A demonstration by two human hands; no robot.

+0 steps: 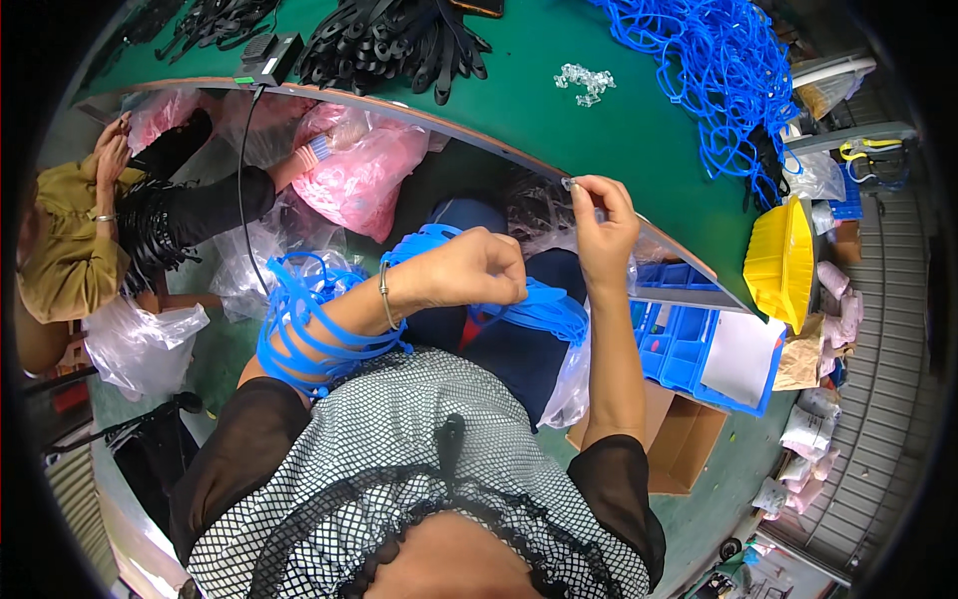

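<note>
My left hand (469, 268) is closed in a fist above my lap; whatever it grips is hidden by the fingers. Loops of blue cord-like straps (299, 344) hang around my left forearm, below a bangle. More blue straps (544, 309) lie bunched across my thighs, just under that hand. At the table's edge, my right hand (604, 230) pinches a small clear plastic piece (569, 184) between thumb and fingertip. Similar clear plastic pieces (587, 82) lie in a small pile on the green table (539, 120).
A tangled heap of blue straps (714, 70) covers the table's right side, beside a yellow bin (780, 265). Black straps (389, 45) and a black device (267, 60) with a cable stand farther left. Another person (75, 240) sits at left. Blue trays (679, 339) are at right.
</note>
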